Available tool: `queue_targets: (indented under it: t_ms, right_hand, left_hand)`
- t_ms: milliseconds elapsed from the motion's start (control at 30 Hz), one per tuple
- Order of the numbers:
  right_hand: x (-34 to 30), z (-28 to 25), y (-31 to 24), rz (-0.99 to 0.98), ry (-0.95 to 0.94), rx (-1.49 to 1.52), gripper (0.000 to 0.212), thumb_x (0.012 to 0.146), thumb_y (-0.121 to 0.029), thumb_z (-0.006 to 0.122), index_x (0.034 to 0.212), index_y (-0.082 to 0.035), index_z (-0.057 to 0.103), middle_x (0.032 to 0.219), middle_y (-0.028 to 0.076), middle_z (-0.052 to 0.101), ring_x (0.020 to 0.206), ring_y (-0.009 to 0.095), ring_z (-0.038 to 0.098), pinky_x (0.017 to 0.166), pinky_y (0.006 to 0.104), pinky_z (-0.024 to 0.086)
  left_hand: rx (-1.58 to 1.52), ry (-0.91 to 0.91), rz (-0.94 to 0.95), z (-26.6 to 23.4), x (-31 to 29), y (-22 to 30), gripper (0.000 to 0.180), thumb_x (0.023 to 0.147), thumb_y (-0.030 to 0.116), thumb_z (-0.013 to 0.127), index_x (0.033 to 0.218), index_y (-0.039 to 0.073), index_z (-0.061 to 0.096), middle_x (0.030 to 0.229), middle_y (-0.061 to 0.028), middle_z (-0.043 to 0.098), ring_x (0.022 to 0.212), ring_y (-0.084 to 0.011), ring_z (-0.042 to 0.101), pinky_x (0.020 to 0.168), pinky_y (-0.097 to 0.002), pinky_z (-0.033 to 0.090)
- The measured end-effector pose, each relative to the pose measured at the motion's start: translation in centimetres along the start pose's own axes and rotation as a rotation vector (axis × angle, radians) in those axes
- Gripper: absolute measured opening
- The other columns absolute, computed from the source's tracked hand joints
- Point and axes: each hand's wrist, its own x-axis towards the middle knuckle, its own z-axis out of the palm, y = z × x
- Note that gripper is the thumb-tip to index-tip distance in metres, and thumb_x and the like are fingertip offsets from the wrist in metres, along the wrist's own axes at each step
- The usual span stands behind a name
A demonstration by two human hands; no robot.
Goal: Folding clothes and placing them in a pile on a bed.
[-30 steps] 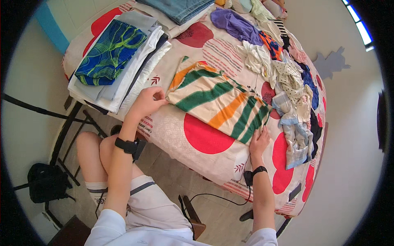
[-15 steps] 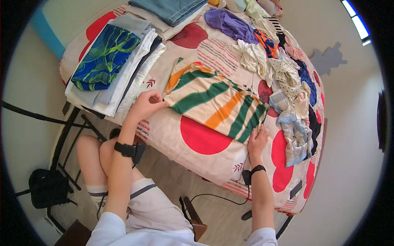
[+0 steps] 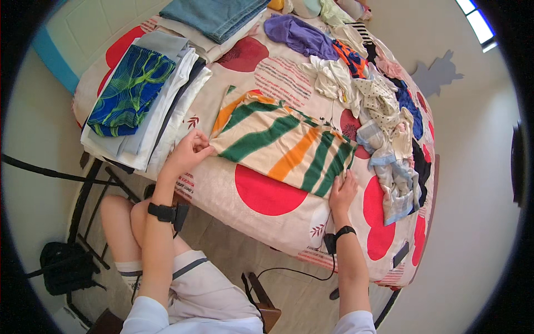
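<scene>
A folded cloth garment with cream, green and orange stripes (image 3: 278, 145) lies on the bedspread in front of me; its exact kind is hard to make out. At its near left corner, my left hand (image 3: 191, 151) pinches the edge between thumb and fingers. My right hand (image 3: 343, 192) grips the near right corner, thumb and fingers closed on the cloth. Along the far edge the fabric is bunched in small wrinkles, while the near part lies fairly flat.
To the left rises a stack of folded clothes, topped by a blue and green patterned piece (image 3: 130, 92). Folded jeans (image 3: 214, 19) lie at the back. Loose clothes, including a purple one (image 3: 300, 36), are heaped along the right. A dark phone-like object (image 3: 400, 254) rests near the right edge.
The whole view has shifted slightly, so the bed appears a little further left and lower. Both hands keep their hold on the striped garment, which looks much the same.
</scene>
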Motion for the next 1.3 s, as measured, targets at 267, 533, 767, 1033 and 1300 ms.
queue_targets:
  t_ms: [267, 533, 767, 1033, 1300]
  right_hand:
    - [-0.2, 0.1, -0.1, -0.008, 0.003, 0.021, 0.050, 0.094, -0.027, 0.058, 0.135, 0.000, 0.053, 0.141, 0.019, 0.052, 0.130, 0.038, 0.046, 0.111, 0.0482, 0.031]
    - [0.0, -0.4, 1.4, 0.033, 0.043, 0.001, 0.049, 0.092, -0.029, 0.061, 0.133, -0.003, 0.056, 0.138, 0.019, 0.055, 0.129, 0.037, 0.048, 0.110, 0.0481, 0.033]
    - [0.1, 0.2, 0.0, 0.011, 0.072, 0.038, 0.051, 0.091, -0.031, 0.063, 0.134, -0.005, 0.054, 0.137, 0.015, 0.055, 0.128, 0.033, 0.048, 0.113, 0.0479, 0.030]
    - [-0.6, 0.8, 1.4, 0.336, 0.261, 0.444, 0.028, 0.093, -0.024, 0.065, 0.109, -0.001, 0.068, 0.109, 0.015, 0.068, 0.100, 0.028, 0.063, 0.089, 0.0363, 0.049]
    - [0.5, 1.4, 4.1, 0.709, 0.340, 0.840, 0.028, 0.097, -0.023, 0.061, 0.091, 0.002, 0.073, 0.088, 0.011, 0.074, 0.077, 0.016, 0.066, 0.072, 0.0302, 0.052]
  left_hand:
    - [0.319, -0.058, -0.121, 0.4, 0.3, 2.6, 0.034, 0.085, 0.029, 0.078, 0.077, 0.001, 0.059, 0.065, -0.0016, 0.055, 0.061, -0.0092, 0.048, 0.058, -0.0276, 0.041]
    - [0.226, 0.015, 0.094, 1.3, 1.7, 0.4, 0.024, 0.091, 0.020, 0.073, 0.077, 0.002, 0.065, 0.065, 0.0018, 0.054, 0.062, -0.0068, 0.046, 0.057, -0.0259, 0.038]
    - [0.107, -0.008, -0.017, -0.3, 1.5, -1.2, 0.030, 0.091, 0.023, 0.074, 0.072, 0.005, 0.058, 0.063, 0.0054, 0.048, 0.060, -0.0036, 0.040, 0.053, -0.0231, 0.032]
    - [0.204, 0.008, -0.077, 0.6, 1.0, 0.5, 0.029, 0.093, 0.026, 0.073, 0.081, 0.005, 0.058, 0.066, 0.0033, 0.056, 0.059, -0.0036, 0.048, 0.053, -0.0217, 0.036]
    - [0.248, 0.072, -0.033, 0.8, 1.9, -1.3, 0.035, 0.088, 0.025, 0.078, 0.076, 0.003, 0.053, 0.064, 0.0029, 0.050, 0.059, -0.0061, 0.043, 0.054, -0.0242, 0.035]
